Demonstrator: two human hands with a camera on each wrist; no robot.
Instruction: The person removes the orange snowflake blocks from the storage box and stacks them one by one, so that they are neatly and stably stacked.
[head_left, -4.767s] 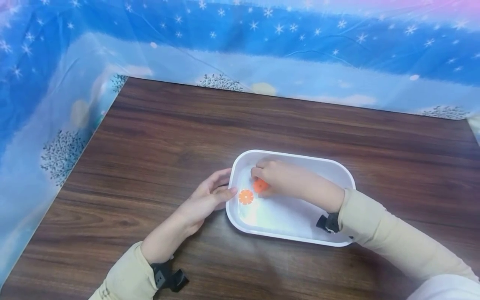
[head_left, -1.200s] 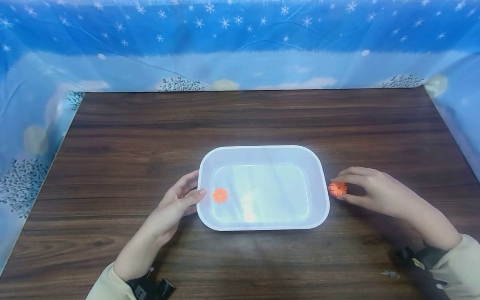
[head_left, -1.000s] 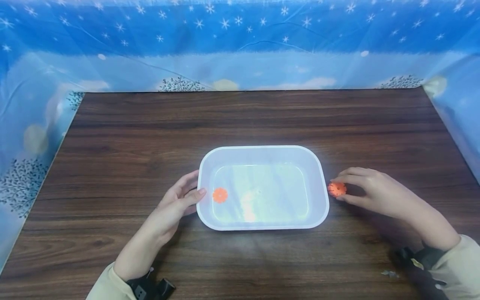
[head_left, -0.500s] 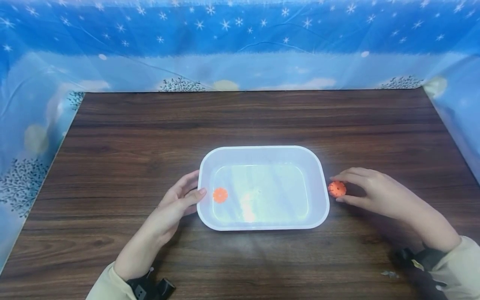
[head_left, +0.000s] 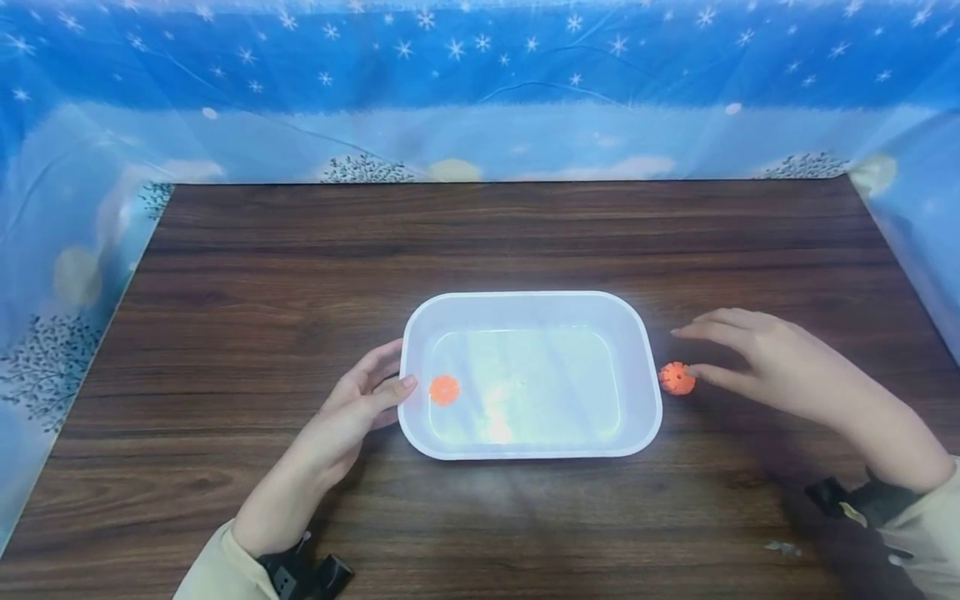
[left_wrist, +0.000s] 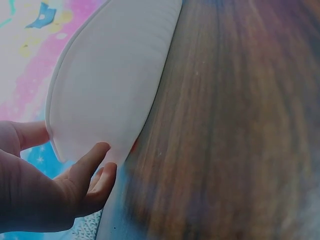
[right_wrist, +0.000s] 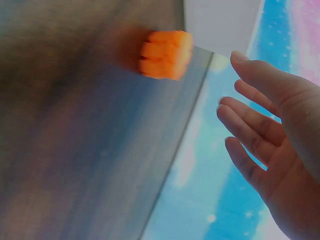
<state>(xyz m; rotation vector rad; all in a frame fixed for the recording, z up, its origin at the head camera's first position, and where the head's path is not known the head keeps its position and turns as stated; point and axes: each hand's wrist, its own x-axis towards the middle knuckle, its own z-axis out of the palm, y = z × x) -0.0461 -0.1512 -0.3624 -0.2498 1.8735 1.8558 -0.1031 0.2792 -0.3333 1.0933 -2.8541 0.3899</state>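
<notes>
A white plastic tray stands on the table, gripped at its left end by my left hand. The thumb lies over the rim and the fingers press the outer wall, as the left wrist view of the tray shows. Inside, near that end, lies an orange notched disc. Just outside the tray's right end sits a stack of orange notched discs, its layers visible as a stack in the right wrist view. My right hand hovers beside it, fingers spread and holding nothing.
The dark wood-grain table is bordered by a blue snowflake-patterned cloth behind and at both sides. A small grey scrap lies near the right forearm. Black wrist cameras sit on both wrists.
The right hand first held orange discs inside the tray, then pinched the stack on the table right of it. It has now let go and drawn back, fingers parted. The left hand keeps its hold.
</notes>
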